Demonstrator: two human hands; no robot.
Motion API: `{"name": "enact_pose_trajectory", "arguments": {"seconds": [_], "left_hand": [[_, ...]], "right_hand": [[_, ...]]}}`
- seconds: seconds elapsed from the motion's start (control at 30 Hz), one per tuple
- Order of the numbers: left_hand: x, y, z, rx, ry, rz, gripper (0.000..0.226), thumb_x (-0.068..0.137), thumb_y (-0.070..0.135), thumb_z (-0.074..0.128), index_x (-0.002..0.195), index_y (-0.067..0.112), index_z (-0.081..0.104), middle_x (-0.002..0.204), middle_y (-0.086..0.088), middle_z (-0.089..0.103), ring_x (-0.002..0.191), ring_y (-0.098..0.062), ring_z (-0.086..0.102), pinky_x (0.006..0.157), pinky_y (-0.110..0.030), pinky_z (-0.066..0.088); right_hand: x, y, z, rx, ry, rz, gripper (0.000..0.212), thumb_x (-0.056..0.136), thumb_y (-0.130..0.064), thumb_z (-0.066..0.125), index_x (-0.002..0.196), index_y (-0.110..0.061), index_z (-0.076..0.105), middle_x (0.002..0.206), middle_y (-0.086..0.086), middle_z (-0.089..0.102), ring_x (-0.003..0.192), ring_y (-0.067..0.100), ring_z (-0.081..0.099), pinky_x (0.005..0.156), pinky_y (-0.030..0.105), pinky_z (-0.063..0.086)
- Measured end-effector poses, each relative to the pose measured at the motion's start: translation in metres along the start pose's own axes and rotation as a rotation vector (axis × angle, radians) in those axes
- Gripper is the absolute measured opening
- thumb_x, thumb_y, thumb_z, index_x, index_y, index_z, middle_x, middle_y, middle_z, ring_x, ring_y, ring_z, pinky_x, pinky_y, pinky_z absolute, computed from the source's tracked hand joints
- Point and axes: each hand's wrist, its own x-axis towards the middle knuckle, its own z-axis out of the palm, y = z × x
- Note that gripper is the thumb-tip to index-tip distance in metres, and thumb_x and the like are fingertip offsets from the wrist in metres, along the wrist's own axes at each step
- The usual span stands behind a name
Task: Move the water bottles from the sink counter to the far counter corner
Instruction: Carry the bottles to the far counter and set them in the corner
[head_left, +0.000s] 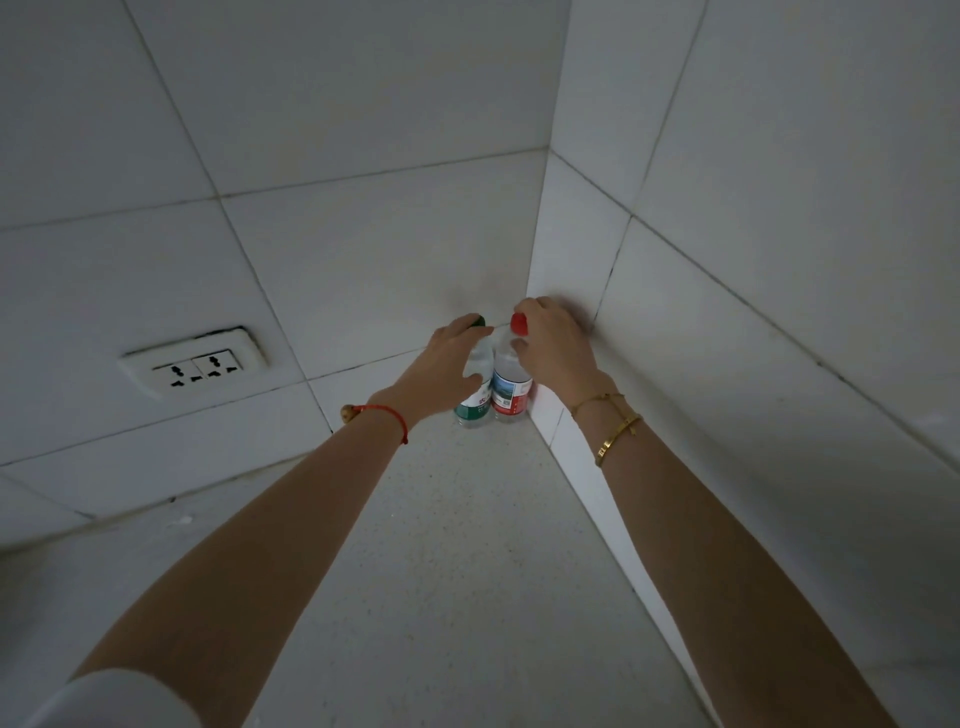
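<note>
Placing step: the left hand (452, 364) grips the green-capped clear plastic bottle (475, 402) and the right hand (556, 348) grips the red-capped clear plastic bottle (511, 389). Both bottles stand side by side in the speckled white table's (467, 545) far corner. The next move is probably to release both.

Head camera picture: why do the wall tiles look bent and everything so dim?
Head view: the wide-angle lens bends the wall tiles and stretches the forearms; lighting is dim and flat; a soft shadow darkens the corner behind the green-capped bottle and red-capped bottle; their labels blur.
</note>
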Motion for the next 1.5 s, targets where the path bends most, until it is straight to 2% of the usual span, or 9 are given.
{"name": "enact_pose_trajectory", "arguments": {"seconds": [0.2,0.37,0.53,0.7,0.87,1.03,1.5], "left_hand": [[-0.041,0.004,-0.012,-0.048,0.06,-0.02,0.066,0.085,0.014,0.065,0.143,0.02,0.035,0.149,-0.002,0.038,0.134,-0.023,0.036,0.109,-0.033,0.032],[-0.093,0.017,-0.03,-0.016,0.072,0.003,0.067,0.085,0.02,0.064,0.144,0.022,0.034,0.148,0.0,0.039,0.134,-0.02,0.036,0.11,-0.039,0.034],[-0.154,0.026,-0.038,0.017,0.078,0.0,0.065,0.087,0.021,0.061,0.145,0.021,0.032,0.148,0.001,0.038,0.134,-0.02,0.035,0.109,-0.043,0.035],[-0.215,0.032,-0.042,0.022,0.122,-0.018,0.056,0.093,0.024,0.055,0.144,0.02,0.035,0.148,-0.001,0.04,0.137,-0.02,0.032,0.113,-0.04,0.031],[-0.275,0.044,-0.051,0.035,0.185,-0.027,0.047,0.096,0.028,0.047,0.142,0.018,0.039,0.144,0.0,0.045,0.135,-0.018,0.035,0.111,-0.042,0.033],[-0.332,0.048,-0.061,0.086,0.221,-0.078,0.047,0.098,0.034,0.041,0.143,0.021,0.037,0.147,0.001,0.042,0.138,-0.017,0.032,0.112,-0.044,0.032],[-0.491,0.046,-0.085,0.102,0.349,-0.248,0.046,0.097,0.033,0.044,0.142,0.023,0.04,0.146,0.003,0.043,0.137,-0.016,0.033,0.11,-0.044,0.035]], "right_hand": [[-0.033,-0.012,-0.012,-0.026,0.024,-0.03,0.034,0.09,-0.018,0.06,0.122,-0.011,0.052,0.119,0.008,0.061,0.107,0.025,0.053,0.092,0.034,0.047],[-0.073,-0.031,-0.022,-0.004,-0.001,-0.045,0.038,0.088,-0.02,0.063,0.124,-0.012,0.052,0.123,0.008,0.06,0.109,0.027,0.055,0.094,0.037,0.047],[-0.115,-0.05,-0.034,0.06,0.013,-0.045,0.037,0.089,-0.022,0.062,0.124,-0.014,0.053,0.124,0.007,0.061,0.109,0.025,0.055,0.095,0.034,0.045],[-0.164,-0.069,-0.045,0.098,-0.006,-0.085,0.031,0.092,-0.021,0.057,0.122,-0.015,0.055,0.121,0.006,0.062,0.106,0.025,0.055,0.093,0.034,0.045],[-0.21,-0.094,-0.053,0.097,-0.037,-0.142,0.034,0.093,-0.023,0.054,0.125,-0.012,0.054,0.128,0.008,0.059,0.116,0.028,0.051,0.097,0.038,0.043],[-0.246,-0.126,-0.054,0.123,-0.084,-0.202,0.036,0.096,-0.027,0.05,0.129,-0.014,0.053,0.13,0.006,0.058,0.122,0.024,0.049,0.104,0.039,0.04],[-0.333,-0.215,-0.037,0.164,-0.219,-0.361,0.036,0.097,-0.029,0.046,0.13,-0.016,0.053,0.131,0.001,0.058,0.123,0.023,0.046,0.102,0.038,0.037]]}}
